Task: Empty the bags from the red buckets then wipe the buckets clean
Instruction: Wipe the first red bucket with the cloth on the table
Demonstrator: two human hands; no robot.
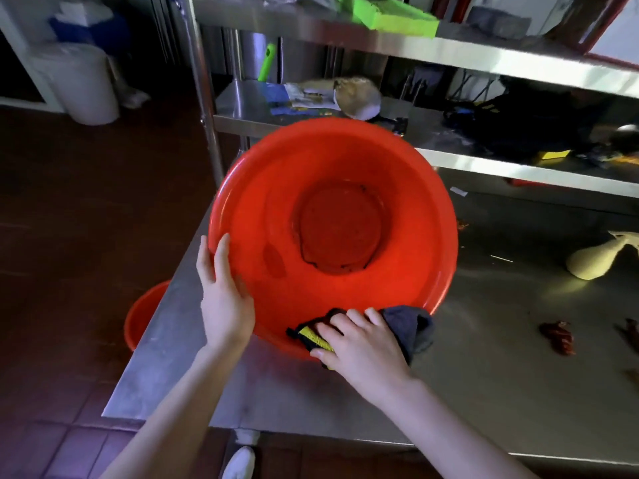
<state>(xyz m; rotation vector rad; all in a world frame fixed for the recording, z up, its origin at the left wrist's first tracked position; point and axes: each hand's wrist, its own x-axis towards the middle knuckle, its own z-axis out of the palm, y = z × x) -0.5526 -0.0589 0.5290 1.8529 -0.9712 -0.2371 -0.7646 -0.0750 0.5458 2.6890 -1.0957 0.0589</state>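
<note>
Stainless steel counter is seen with steel shelving rising behind it and dark tiled floor to the left. Red bucket is held tilted at the counter's front left corner, its open mouth turned toward the camera; its lower rim appears to rest on or just above the counter surface, contact not resolved. Dark residue is noted around the ring of the bucket's base inside. Left hand is closed as a grip on the bucket's left rim, thumb lying inside the wall, fingers wrapped behind. Right hand is pressed flat, fingers spread, on a dark cloth with a yellow patch, held against the inner wall at the lower rim; part of the cloth hangs over the rim to the right. Second red bucket is seen on the floor, just beside the counter's left edge and partly hidden by it. Dried red chillies lie on the counter toward its right edge, well apart from the bucket. Pale bag lies further back near the right edge. White shoe is visible at the front edge below.
</note>
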